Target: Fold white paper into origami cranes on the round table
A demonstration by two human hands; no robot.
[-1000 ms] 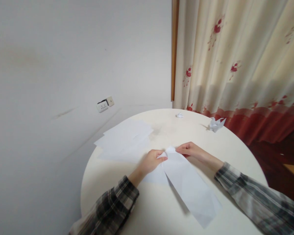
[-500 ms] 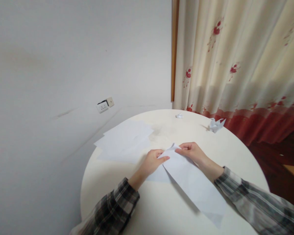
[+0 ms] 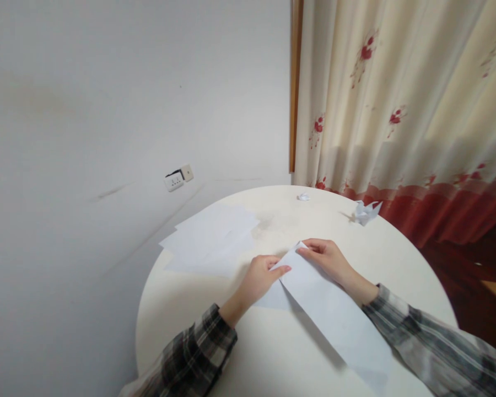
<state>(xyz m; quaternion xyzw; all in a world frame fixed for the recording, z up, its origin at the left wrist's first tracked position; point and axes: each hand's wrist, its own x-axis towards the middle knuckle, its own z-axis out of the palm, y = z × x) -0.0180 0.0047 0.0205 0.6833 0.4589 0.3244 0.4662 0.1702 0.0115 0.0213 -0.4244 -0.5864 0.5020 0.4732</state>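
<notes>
A folded sheet of white paper (image 3: 330, 309) slants across the front of the round table, its far end lifted between both hands. My left hand (image 3: 260, 278) pinches the left corner of that end, thumb on top and fingers behind. At the upper right corner, my right hand (image 3: 324, 256) grips the paper the same way, its thumb lying along the edge. Part of the paper's underlayer shows below my left hand. The fingers beneath the sheet are mostly hidden.
Loose white sheets (image 3: 210, 240) lie overlapped at the table's left. A folded paper crane (image 3: 366, 212) stands near the far right edge, with a smaller folded paper piece (image 3: 303, 197) at the back. Beyond the white table (image 3: 182, 325) are a wall socket (image 3: 174, 181) and a flowered curtain (image 3: 355, 110).
The paper's far end has shifted slightly right and its raised, curled edge now lies flatter. My left hand has moved a little right with it; my right hand stays almost in place.
</notes>
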